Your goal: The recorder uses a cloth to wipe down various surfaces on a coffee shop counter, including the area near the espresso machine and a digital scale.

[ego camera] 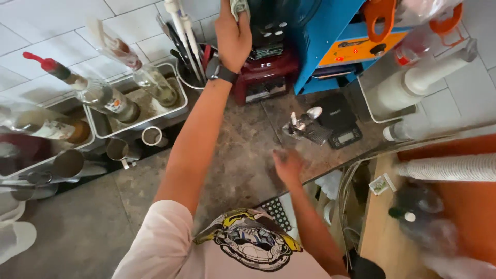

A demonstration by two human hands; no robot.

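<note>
Head view: the left hand (233, 36) is raised to the top of the red blender base (265, 77), fingers closed around a grey cloth (239, 7) pressed at the dark jar above it; a dark watch sits on the wrist. The right hand (287, 164) hangs low over the brown stone counter (237, 170), blurred, holding nothing; whether its fingers are spread or curled cannot be told. A small digital scale (341, 126) stands just right of the blender base, with a dark scoop-like tool (306, 126) beside it. Pump bottles (98, 93) stand in steel trays at left.
</note>
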